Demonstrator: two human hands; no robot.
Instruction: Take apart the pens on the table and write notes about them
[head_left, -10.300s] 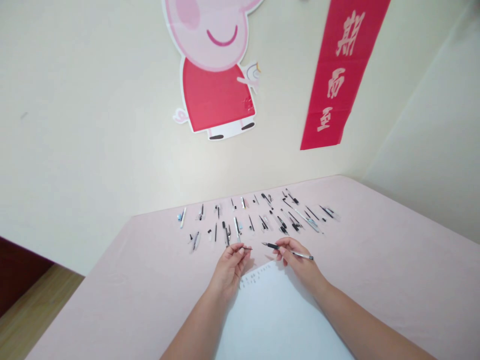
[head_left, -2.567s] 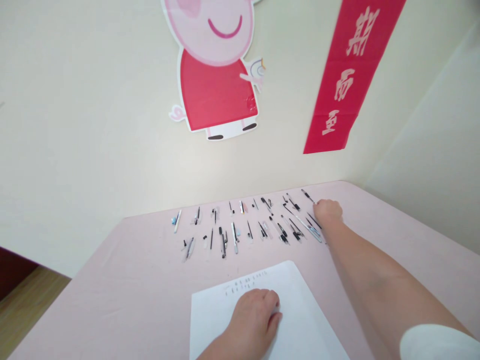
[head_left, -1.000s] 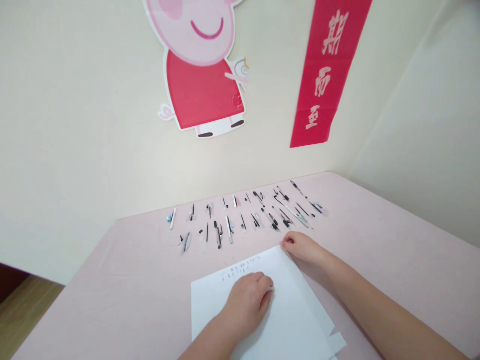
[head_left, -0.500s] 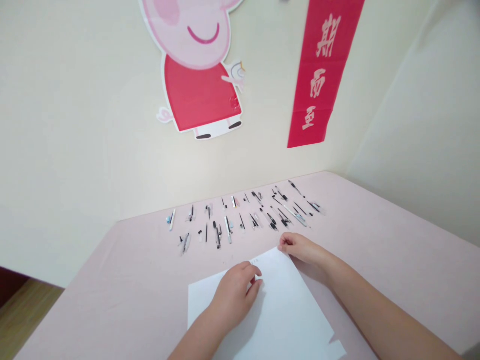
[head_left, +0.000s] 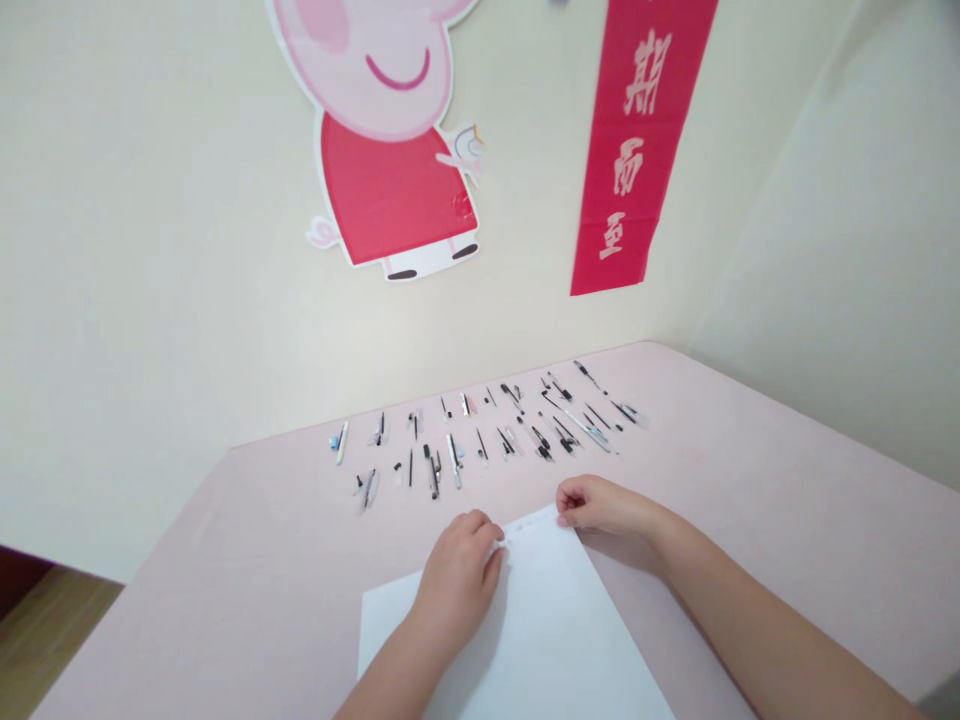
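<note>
Delicately, a right hand (head_left: 596,503) pinched the far right corner of a sheet of paper (head_left: 555,630), thumb and fingertips closed on it, apparently to steady the sheet or lift its edge. A left hand (head_left: 459,560) curled over the far edge, its fingertips near the writing; whether it gripped the paper or merely rested there could not be told.

The paper lay on a pink table (head_left: 780,490) directly before the person, its near end out of frame. It was white and mostly blank, with faint marks along the top between the hands and a shadow beneath the left one.

Beyond it, pens and pen parts (head_left: 431,470) were spread in two rough rows of small groups, probably spaced so that matching pieces stayed together. On the wall behind hung a cartoon pig cutout (head_left: 397,190) and a red banner (head_left: 637,150).
</note>
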